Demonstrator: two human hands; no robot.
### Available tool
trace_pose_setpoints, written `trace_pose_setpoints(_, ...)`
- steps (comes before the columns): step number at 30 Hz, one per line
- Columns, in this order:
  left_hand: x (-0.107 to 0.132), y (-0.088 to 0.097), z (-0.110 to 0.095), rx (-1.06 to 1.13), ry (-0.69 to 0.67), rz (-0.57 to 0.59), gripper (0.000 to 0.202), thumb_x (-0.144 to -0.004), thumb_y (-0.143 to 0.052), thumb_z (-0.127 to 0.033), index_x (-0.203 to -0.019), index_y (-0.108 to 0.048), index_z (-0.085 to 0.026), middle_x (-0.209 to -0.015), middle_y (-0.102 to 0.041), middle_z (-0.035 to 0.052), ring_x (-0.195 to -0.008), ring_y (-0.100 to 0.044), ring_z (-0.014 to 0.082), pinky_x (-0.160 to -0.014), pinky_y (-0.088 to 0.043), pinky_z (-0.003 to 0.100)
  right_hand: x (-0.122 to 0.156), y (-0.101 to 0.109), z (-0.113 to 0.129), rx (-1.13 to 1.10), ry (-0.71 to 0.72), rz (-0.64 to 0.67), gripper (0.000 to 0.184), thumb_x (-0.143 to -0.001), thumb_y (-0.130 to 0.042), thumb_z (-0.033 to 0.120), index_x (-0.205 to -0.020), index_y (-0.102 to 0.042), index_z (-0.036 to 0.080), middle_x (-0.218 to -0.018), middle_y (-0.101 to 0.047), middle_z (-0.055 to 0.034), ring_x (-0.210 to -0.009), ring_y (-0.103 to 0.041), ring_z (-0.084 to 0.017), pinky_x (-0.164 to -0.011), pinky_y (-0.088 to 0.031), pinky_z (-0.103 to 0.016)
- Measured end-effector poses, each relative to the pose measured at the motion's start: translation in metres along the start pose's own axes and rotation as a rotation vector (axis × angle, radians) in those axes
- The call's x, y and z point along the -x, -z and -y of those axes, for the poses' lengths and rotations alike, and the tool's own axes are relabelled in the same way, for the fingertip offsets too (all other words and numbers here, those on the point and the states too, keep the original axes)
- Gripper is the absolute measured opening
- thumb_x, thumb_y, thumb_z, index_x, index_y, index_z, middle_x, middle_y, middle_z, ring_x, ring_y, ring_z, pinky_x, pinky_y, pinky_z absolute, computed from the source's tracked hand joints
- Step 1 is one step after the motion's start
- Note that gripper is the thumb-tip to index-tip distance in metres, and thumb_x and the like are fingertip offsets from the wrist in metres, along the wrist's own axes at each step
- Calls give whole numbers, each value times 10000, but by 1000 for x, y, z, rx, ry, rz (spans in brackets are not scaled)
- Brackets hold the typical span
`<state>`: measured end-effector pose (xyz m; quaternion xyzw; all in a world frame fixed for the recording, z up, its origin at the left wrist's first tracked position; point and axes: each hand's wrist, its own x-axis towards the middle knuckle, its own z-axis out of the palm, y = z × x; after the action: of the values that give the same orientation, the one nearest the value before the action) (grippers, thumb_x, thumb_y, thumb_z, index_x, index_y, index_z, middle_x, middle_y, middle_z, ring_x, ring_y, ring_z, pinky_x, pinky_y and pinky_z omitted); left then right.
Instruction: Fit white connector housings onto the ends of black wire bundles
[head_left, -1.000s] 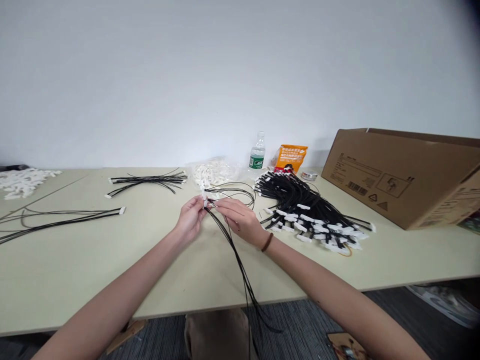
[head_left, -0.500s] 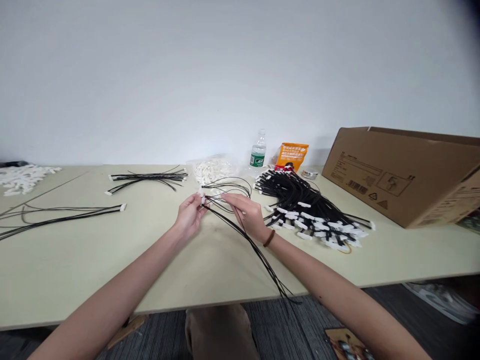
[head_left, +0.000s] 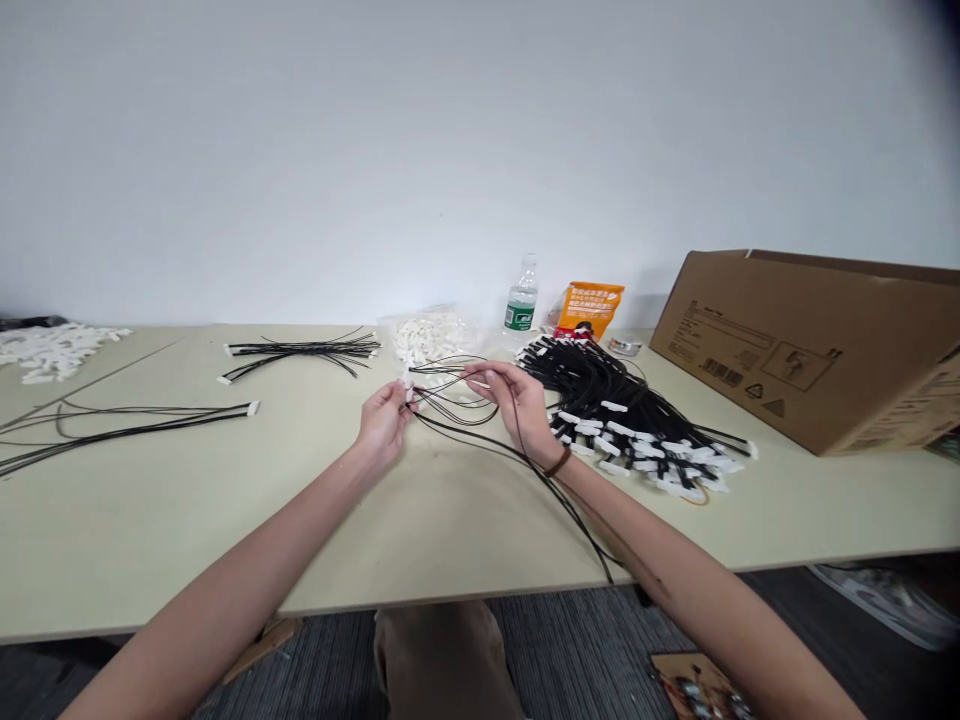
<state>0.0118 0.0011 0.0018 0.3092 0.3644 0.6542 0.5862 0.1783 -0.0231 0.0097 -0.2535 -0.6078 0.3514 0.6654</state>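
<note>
Above the middle of the bench [head_left: 150,520], the left hand [head_left: 385,422] pinches a white connector [head_left: 409,393] in a narrow grip while the right hand [head_left: 516,403] pinches the black wires [head_left: 454,400], spreading them apart in loops.

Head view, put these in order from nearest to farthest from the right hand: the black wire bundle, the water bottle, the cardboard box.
1. Black wire bundle, just right of the right hand.
2. Water bottle, straight ahead, near the wall.
3. Cardboard box, far right.
</note>
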Motion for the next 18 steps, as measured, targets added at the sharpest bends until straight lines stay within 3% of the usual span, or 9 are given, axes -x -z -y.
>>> trace_pose_setpoints(11,-5,5,0,-87,-14,34,127,-686,-651,-215,-655,-611,-97,-705,-592,45,-591,-470,65,-556,-377,209,-16,18,5,-212,-89,-192,221,-717,-677,337,-872,-626,188,-845,-652,-29,-799,-637,-142,-826,-529,-369)
trace_pose_setpoints(18,-3,2,0,-112,36,67,128,-693,-647,-198,-645,-612,-84,-698,-597,54,-580,-459,59,-538,-374,193,-20,22,20,-297,-95,-189,212,-722,-671,311,-897,-642,195,-718,-544,27,-694,-551,-77,-771,-500,-269)
